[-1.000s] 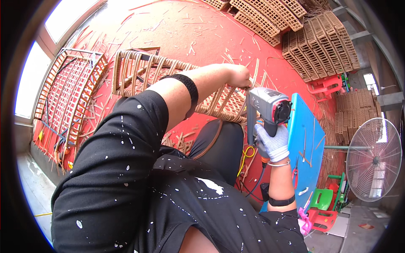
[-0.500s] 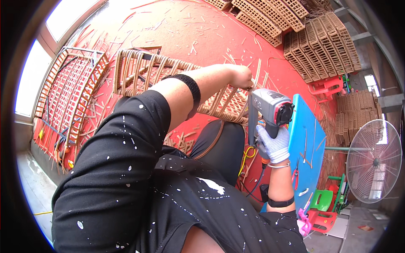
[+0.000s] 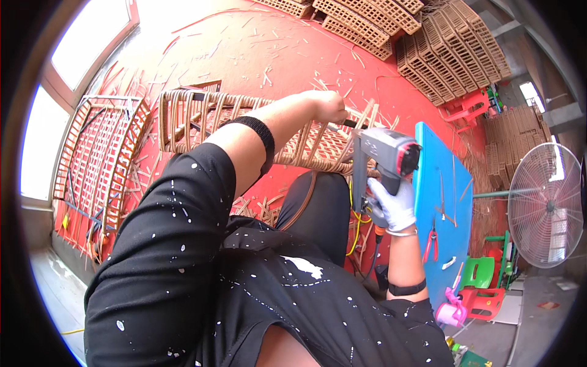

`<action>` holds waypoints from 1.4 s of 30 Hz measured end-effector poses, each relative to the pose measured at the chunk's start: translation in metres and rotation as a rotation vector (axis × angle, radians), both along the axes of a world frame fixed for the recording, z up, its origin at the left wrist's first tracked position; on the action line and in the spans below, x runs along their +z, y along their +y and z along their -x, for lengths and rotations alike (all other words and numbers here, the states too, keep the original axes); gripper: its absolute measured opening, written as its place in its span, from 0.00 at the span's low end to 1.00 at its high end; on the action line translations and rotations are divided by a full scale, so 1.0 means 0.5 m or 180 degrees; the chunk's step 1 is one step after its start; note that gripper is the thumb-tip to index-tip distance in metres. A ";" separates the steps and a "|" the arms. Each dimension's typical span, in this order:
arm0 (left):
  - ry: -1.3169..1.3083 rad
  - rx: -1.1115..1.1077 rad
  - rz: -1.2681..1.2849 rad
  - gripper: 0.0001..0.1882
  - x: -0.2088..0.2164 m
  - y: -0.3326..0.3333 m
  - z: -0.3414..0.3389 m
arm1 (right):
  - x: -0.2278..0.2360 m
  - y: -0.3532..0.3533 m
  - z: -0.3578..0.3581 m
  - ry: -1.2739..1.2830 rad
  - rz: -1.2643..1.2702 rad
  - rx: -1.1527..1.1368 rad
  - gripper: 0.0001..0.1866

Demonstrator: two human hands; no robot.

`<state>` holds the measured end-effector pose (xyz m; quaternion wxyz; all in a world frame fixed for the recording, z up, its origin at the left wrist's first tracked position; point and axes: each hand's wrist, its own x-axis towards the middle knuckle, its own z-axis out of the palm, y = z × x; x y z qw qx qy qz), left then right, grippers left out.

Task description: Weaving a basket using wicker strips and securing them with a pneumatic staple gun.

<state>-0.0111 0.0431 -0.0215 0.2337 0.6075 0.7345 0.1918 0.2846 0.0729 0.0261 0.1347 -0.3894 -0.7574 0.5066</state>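
My right hand (image 3: 394,205), in a whitish glove, is wrapped round the handle of a grey and black nail gun (image 3: 382,150). The tool's nose end stands against or close to the right end of a woven rattan frame (image 3: 299,153), which lies across in front of my legs. My bare left hand (image 3: 330,107) is closed in a fist at the far edge of that frame, left of the nail gun. What its fingers grip is hidden. Loose strip ends (image 3: 369,113) stick up beyond the tool. A dark hose (image 3: 374,257) hangs below the handle.
A blue table (image 3: 443,189) at my right bears red-handled pliers (image 3: 431,244). Beyond it stands a large fan (image 3: 550,205). Another lattice frame (image 3: 104,159) lies at left; stacked woven panels (image 3: 452,52) stand at the far right. Cut strips litter the red floor (image 3: 244,55).
The view has shifted slightly. The nail gun has tipped and moved a little at the frame's right end, while my left fist stays at the far edge.
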 end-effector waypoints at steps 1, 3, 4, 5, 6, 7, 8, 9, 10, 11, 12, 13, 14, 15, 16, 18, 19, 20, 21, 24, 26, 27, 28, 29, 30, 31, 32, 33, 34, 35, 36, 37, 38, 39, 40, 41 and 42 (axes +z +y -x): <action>0.0157 0.0026 0.0003 0.26 0.008 -0.005 -0.003 | 0.003 -0.008 -0.023 0.0404 0.0165 -0.0036 0.11; 0.0183 0.0202 0.0026 0.29 0.023 -0.020 -0.011 | 0.019 -0.007 -0.078 0.0533 0.0525 -0.0491 0.12; 0.0311 0.0282 0.0083 0.30 0.033 -0.024 -0.016 | 0.022 -0.003 -0.104 0.0542 0.0374 -0.0643 0.13; 0.0442 0.0341 0.0134 0.31 0.043 -0.030 -0.024 | 0.030 0.007 -0.135 0.0319 0.0028 -0.0720 0.12; 0.0506 0.0428 0.0250 0.32 0.051 -0.037 -0.032 | 0.035 0.018 -0.168 0.0453 0.0078 -0.0821 0.12; 0.0551 0.0490 0.0308 0.33 0.057 -0.047 -0.040 | 0.039 0.029 -0.203 0.0552 0.0177 -0.1025 0.11; 0.0727 0.0497 0.0424 0.33 0.059 -0.061 -0.049 | 0.044 0.041 -0.239 0.0640 0.0126 -0.1025 0.11; 0.0878 0.0463 0.0424 0.34 0.060 -0.072 -0.055 | 0.047 0.052 -0.277 0.0538 0.0173 -0.1346 0.11; 0.0890 0.0453 0.0269 0.33 0.058 -0.086 -0.060 | 0.050 0.062 -0.318 0.0736 0.0287 -0.1470 0.10; 0.0881 0.0418 0.0067 0.33 0.055 -0.097 -0.062 | 0.052 0.070 -0.361 0.0865 0.0439 -0.1618 0.12; 0.0826 0.0375 -0.0051 0.31 0.053 -0.101 -0.059 | 0.053 0.083 -0.403 0.0833 0.0477 -0.1844 0.13; 0.0763 0.0336 -0.0163 0.29 0.050 -0.103 -0.054 | 0.051 0.092 -0.449 0.0818 0.0586 -0.2083 0.14; 0.0576 0.0133 -0.0265 0.27 0.049 -0.103 -0.047 | 0.047 0.099 -0.496 0.0852 0.0702 -0.2274 0.16; 0.0358 -0.0003 -0.0287 0.25 0.047 -0.103 -0.038 | 0.038 0.105 -0.543 0.0952 0.0854 -0.2276 0.18; 0.0392 -0.0140 -0.0225 0.25 0.046 -0.103 -0.028 | 0.032 0.111 -0.593 0.1122 0.1119 -0.2274 0.18; 0.0497 -0.0284 -0.0179 0.23 0.046 -0.110 -0.003 | 0.012 0.121 -0.690 0.1414 0.1511 -0.2665 0.19; 0.0431 -0.0280 -0.0183 0.23 0.045 -0.119 0.007 | 0.001 0.122 -0.738 0.1618 0.1769 -0.2790 0.19; 0.0366 -0.0304 -0.0242 0.22 0.045 -0.132 0.019 | -0.012 0.119 -0.787 0.1654 0.1754 -0.2776 0.20; 0.0256 -0.0352 -0.0285 0.22 0.045 -0.146 0.027 | -0.026 0.116 -0.831 0.1826 0.1915 -0.2935 0.21; 0.0473 -0.0110 -0.0015 0.21 0.050 -0.171 0.042 | -0.081 0.113 -0.935 0.1845 0.1955 -0.3143 0.23; 0.0688 -0.0114 0.0002 0.20 0.056 -0.181 0.039 | -0.122 0.113 -0.979 0.1905 0.2029 -0.3408 0.23; 0.0740 -0.0104 0.0027 0.20 0.059 -0.186 0.035 | -0.141 0.113 -0.994 0.2080 0.2314 -0.3630 0.23; 0.0602 -0.0114 -0.0233 0.19 0.061 -0.192 0.028 | -0.158 0.112 -1.004 0.2103 0.2450 -0.3484 0.23; 0.0641 -0.0048 -0.0229 0.18 0.064 -0.193 0.023 | -0.169 0.109 -1.010 0.2123 0.2534 -0.3492 0.22; 0.0579 -0.0065 -0.0313 0.17 0.066 -0.195 0.019 | -0.172 0.107 -1.011 0.1496 0.2362 -0.3650 0.24; 0.0491 -0.0031 -0.0348 0.17 0.067 -0.195 0.014 | -0.167 0.108 -1.008 0.0861 0.2121 -0.3919 0.25; 0.0698 -0.0097 -0.0228 0.18 0.070 -0.198 0.013 | -0.152 0.112 -0.999 0.0247 0.1916 -0.4271 0.26; 0.0555 -0.0132 -0.0345 0.19 0.066 -0.199 0.009 | -0.131 0.115 -0.986 -0.0966 0.0864 -0.3806 0.28; 0.0416 -0.0157 -0.0459 0.20 0.065 -0.200 0.006 | -0.105 0.121 -0.967 -0.2086 -0.0148 -0.3313 0.31; 0.0214 -0.0177 -0.0528 0.21 0.063 -0.200 0.005 | -0.072 0.141 -0.942 -0.3103 -0.0754 -0.2886 0.36; 0.0203 -0.0177 -0.0530 0.21 0.061 -0.198 0.004 | -0.035 0.160 -0.912 -0.3685 -0.1138 -0.2797 0.41; 0.0118 -0.0180 -0.0494 0.21 0.058 -0.191 0.003 | 0.001 0.193 -0.876 -0.4248 -0.1113 -0.2911 0.49; -0.0017 -0.0119 -0.0421 0.21 0.056 -0.182 0.003 | 0.021 0.211 -0.836 -0.4016 -0.1442 -0.2642 0.49; -0.0121 -0.0222 -0.0541 0.21 0.053 -0.175 0.003 | 0.037 0.226 -0.798 -0.3773 -0.1777 -0.2381 0.48; -0.0273 -0.0261 -0.0607 0.20 0.048 -0.165 0.001 | 0.043 0.241 -0.760 -0.3615 -0.1501 -0.1982 0.49; -0.0546 -0.0253 -0.0660 0.20 0.045 -0.157 0.002 | 0.044 0.261 -0.721 -0.3308 -0.1295 -0.1511 0.50; -0.0599 -0.0181 -0.0590 0.19 0.040 -0.147 0.002 | 0.019 0.281 -0.670 -0.3737 -0.1500 -0.1199 0.53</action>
